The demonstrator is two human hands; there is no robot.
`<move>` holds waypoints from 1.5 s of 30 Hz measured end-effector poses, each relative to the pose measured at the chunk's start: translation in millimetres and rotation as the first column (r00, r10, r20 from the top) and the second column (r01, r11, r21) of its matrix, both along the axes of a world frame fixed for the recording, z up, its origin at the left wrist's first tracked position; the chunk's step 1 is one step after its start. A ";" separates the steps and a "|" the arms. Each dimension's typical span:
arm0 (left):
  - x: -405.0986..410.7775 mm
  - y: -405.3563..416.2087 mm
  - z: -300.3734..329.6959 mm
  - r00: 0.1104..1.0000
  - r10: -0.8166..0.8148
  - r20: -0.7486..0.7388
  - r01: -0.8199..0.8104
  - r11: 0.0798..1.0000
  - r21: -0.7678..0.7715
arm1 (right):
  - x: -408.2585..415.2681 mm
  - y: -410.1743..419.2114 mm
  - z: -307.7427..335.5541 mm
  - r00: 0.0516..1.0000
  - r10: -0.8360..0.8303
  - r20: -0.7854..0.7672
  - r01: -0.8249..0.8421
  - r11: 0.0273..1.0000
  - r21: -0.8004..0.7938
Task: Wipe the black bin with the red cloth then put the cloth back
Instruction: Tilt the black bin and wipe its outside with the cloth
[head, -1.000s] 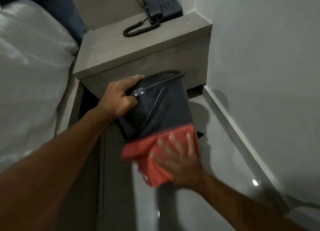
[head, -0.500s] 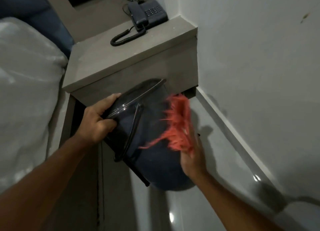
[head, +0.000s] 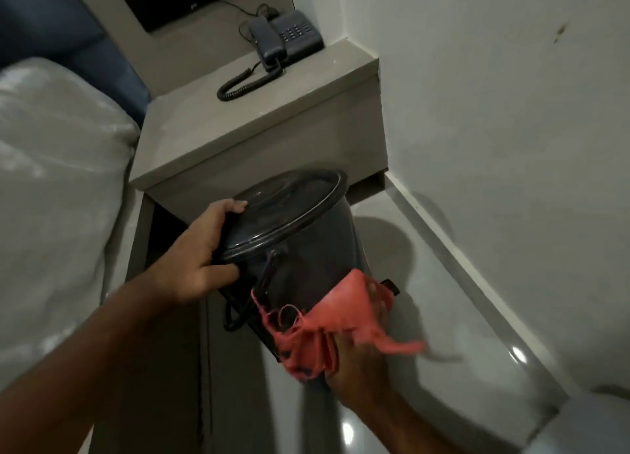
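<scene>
The black bin with a closed lid is held tilted above the floor, just in front of the bedside cabinet. My left hand grips its lid rim on the left side. My right hand holds the frayed red cloth pressed against the bin's lower right wall near its base. Loose red threads hang from the cloth's edges. The bin's wire handle hangs down on the left.
A grey bedside cabinet stands behind the bin, with a dark corded telephone on top. A white pillow and bed lie to the left. A white wall and its skirting run along the right over a glossy grey floor.
My right hand has swept the red cloth from the bin's upper right side down to its lower wall. The bin has turned more upright in my left hand.
</scene>
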State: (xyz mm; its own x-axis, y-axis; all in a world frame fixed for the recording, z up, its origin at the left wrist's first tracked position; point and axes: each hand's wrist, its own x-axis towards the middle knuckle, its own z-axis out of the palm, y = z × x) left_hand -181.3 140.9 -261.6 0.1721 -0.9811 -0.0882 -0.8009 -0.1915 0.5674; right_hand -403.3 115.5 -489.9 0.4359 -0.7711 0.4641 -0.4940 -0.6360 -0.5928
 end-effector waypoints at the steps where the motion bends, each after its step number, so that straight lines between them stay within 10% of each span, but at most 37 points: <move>1: -2.4 -3.1 8.0 0.999 0.010 -0.038 -0.009 1.000 0.030 | 0.1 0.4 -4.8 0.998 0.028 -0.050 -0.028 1.000 -0.001; 4: -12.8 -16.8 23.4 0.987 0.158 0.018 -0.159 0.985 0.068 | 14.5 5.0 4.4 0.996 0.076 -0.054 -0.085 0.980 -0.182; 8: -48.2 -38.3 12.1 0.847 0.193 0.496 -0.338 0.914 0.222 | 18.6 7.0 4.4 0.958 0.284 -0.033 -0.274 0.877 -0.395; 11: -36.5 -22.4 21.4 0.908 0.069 0.413 -0.174 0.959 0.222 | 13.5 3.6 6.0 0.943 0.333 -0.014 -0.314 0.874 -0.371; 17: -5.3 27.5 23.7 0.799 -0.192 0.570 -0.161 0.844 0.511 | 7.8 -16.6 23.7 0.953 0.144 0.268 -0.182 0.976 0.119; 23: -31.7 42.2 0.7 0.834 -0.106 0.541 -0.076 0.950 0.303 | 6.9 -18.8 16.4 0.886 0.153 0.437 -0.338 0.858 0.386; 33: -12.4 35.8 -27.2 0.836 -0.162 0.524 -0.016 0.948 0.319 | 7.8 -28.1 4.8 0.887 0.082 0.455 -0.280 0.878 0.388; 37: -49.6 9.5 -28.7 0.754 -0.114 0.647 -0.078 0.962 0.260 | 20.6 -33.6 -1.4 0.710 -0.330 0.622 -0.386 0.556 0.736; 41: -97.0 -26.5 -40.2 0.799 -0.034 0.601 -0.092 0.980 0.178 | 17.1 -51.6 -13.6 0.591 -0.702 0.397 -0.463 0.109 0.880; 45: -75.0 -19.9 -28.0 0.720 -0.324 0.613 0.205 0.944 0.258 | 14.3 -67.1 -19.6 0.430 -0.844 0.321 -0.487 0.083 0.869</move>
State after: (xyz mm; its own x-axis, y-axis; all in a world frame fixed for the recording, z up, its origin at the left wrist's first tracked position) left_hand -256.3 121.0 -289.6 -0.0183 -0.9768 -0.2134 -0.9921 0.0441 -0.1170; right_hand -389.0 48.4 -509.5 0.2106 -0.6776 -0.7046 0.5482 0.6786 -0.4888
